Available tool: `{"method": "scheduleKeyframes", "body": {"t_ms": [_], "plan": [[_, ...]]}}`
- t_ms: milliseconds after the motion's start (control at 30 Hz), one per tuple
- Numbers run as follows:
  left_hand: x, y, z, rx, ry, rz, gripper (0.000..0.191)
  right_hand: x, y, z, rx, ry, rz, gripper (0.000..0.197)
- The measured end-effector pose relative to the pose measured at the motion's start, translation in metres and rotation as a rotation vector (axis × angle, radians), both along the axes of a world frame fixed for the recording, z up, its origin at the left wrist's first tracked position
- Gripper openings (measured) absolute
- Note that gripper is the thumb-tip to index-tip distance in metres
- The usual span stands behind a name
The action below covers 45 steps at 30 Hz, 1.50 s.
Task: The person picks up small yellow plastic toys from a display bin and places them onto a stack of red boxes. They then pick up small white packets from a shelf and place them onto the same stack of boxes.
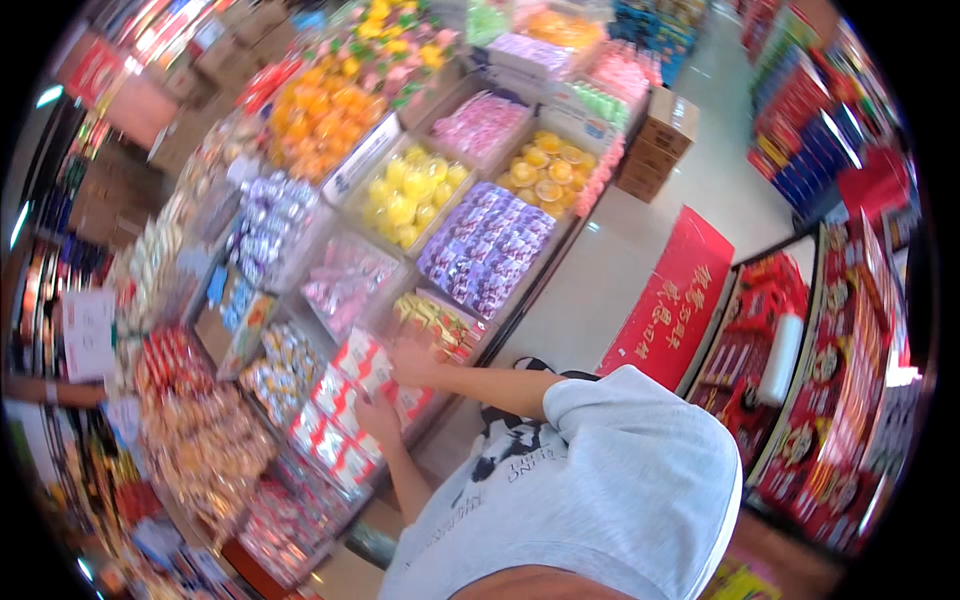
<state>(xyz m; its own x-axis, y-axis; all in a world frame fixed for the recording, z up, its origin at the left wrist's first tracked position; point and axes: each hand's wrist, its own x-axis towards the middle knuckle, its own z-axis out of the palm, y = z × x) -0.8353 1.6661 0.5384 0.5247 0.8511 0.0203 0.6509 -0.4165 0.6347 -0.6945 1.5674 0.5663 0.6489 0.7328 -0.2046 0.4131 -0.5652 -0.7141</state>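
Red-and-white wrapped packets [337, 442] lie in rows in a compartment of a display stand. My left hand [377, 420] rests on these packets, fingers bent; whether it grips one cannot be told. My right hand [412, 361] is blurred at the upper end of the same packets, beside gold-wrapped sweets [431, 319]; its fingers are not clear. Purple packets [487, 247] fill the compartment beyond the gold ones. Pink packets [349, 281] and white-and-yellow wrapped sweets [283, 367] lie in neighbouring compartments.
Yellow cups [411, 191] and orange cups [551, 169] fill compartments farther up. Brown-wrapped goods [206, 435] lie at the left. Cardboard boxes [660, 139] and a red mat [675, 292] stand and lie on the aisle floor. A shelf of red packages [814, 442] is at the right.
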Motion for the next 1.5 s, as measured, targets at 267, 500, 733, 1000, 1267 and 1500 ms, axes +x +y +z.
{"method": "scheduleKeyframes", "body": {"t_ms": [267, 500, 733, 1000, 1267, 1500], "plan": [[0.012, 0.001, 0.02, -0.454, -0.31, -0.15, 0.048, -0.009, -0.038, 0.014, 0.51, 0.321, -0.458, 0.02], [0.057, -0.095, 0.048, -0.814, 0.124, -0.964, 0.037, -0.024, -0.223, -0.04, 0.711, 0.595, -0.544, 0.026], [0.083, -0.305, 0.025, -0.544, 0.376, -1.583, 0.037, -0.107, -0.422, -0.067, 0.703, 0.767, -1.115, 0.034], [0.081, -0.564, 0.102, -0.085, 0.25, -2.292, 0.026, -0.188, -0.6, -0.051, 1.394, 0.514, -1.602, 0.03], [0.032, -0.701, 0.097, -0.311, 0.417, -2.389, 0.031, -0.255, -0.72, -0.029, 1.408, 0.002, -1.905, 0.024], [0.024, -0.772, 0.057, -0.357, 0.632, -2.598, 0.031, -0.296, -0.776, 0.019, 0.706, -0.342, -2.117, 0.014]]}}
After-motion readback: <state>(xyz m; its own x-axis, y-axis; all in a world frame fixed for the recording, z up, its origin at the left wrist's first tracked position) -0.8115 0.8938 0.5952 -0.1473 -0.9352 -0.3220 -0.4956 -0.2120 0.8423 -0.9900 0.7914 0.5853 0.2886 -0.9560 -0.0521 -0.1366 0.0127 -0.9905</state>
